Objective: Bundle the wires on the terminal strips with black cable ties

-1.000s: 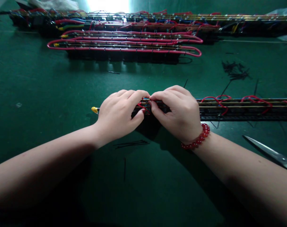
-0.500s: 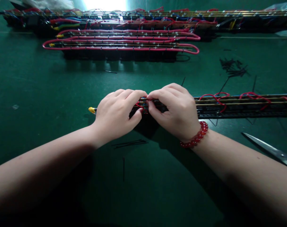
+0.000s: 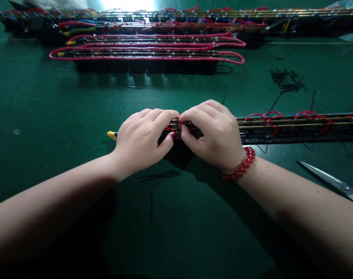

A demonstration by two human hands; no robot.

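Note:
A long black bar (image 3: 312,133) with brass rails and looping red wires lies crosswise in front of me and runs out of view at the right. Near its left end, my left hand (image 3: 144,135) curls over it, fingers on the far side and thumb on the near side. A yellow-capped end (image 3: 111,135) sticks out beside that wrist. Close by, my right hand (image 3: 212,133) pinches at the brass rails, thumb and forefinger together. What lies between those fingertips is too small to make out. A red wire (image 3: 169,126) shows between the hands.
Similar wired bars (image 3: 281,14) and a bar with thick red cable (image 3: 147,59) lie at the back. Scissors (image 3: 333,181) rest at the right. Thin black ties (image 3: 160,176) lie nearer me, and a pile of black cut pieces (image 3: 286,79) sits at the back right.
The view has shifted very slightly. Both hands keep their places on the bar, and the right fingertips remain pinched at the rails.

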